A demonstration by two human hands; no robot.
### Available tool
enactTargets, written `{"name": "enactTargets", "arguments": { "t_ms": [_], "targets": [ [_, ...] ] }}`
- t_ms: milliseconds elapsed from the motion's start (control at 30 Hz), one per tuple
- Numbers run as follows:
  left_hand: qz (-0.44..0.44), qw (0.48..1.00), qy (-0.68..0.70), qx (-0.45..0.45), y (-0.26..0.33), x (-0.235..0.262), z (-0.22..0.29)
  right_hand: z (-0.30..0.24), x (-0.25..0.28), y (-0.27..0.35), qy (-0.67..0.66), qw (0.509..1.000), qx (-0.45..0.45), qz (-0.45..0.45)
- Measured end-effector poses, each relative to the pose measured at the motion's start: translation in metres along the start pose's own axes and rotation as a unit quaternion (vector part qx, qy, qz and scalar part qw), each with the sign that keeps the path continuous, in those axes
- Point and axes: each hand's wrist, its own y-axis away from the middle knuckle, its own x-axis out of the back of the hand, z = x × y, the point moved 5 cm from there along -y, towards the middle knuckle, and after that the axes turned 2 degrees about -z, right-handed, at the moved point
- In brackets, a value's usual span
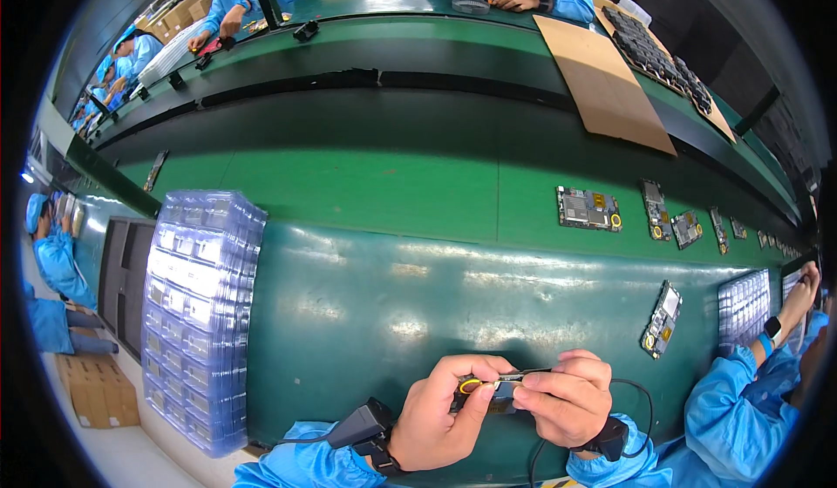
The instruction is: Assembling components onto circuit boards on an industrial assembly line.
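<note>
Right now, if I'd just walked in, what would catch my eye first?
Probably the tall stack of clear trays, gleaming at the left end of the green table. Next, at the lower middle, the left hand holds a board with a yellow ring, the right hand close against it. Farther off to the right, more boards lie scattered along a bright green strip.

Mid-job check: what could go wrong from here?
The small yellow-ringed piece, pinched by the left hand, might slip. The cable looping beside the right hand could catch the nearby circuit board. The left sleeve sits near the stack of clear trays, so a bump might shift it.
</note>
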Motion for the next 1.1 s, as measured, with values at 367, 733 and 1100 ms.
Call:
{"name": "enactTargets", "arguments": {
  "t_ms": [367, 733, 1100],
  "targets": [
    [0.000, 1.000, -0.012, 0.002, 0.000, -0.001, -0.002, 0.005, -0.001, -0.004, -0.030, 0.999, -0.018, -0.001],
    [0.014, 0.989, -0.133, -0.059, -0.006, 0.004, -0.001, 0.017, -0.004, -0.012, -0.102, 0.975, -0.197, 0.025],
    [0.009, 0.988, -0.151, -0.030, -0.008, 0.010, -0.022, 0.041, -0.031, 0.012, -0.317, 0.874, -0.343, -0.132]
  ]
}}
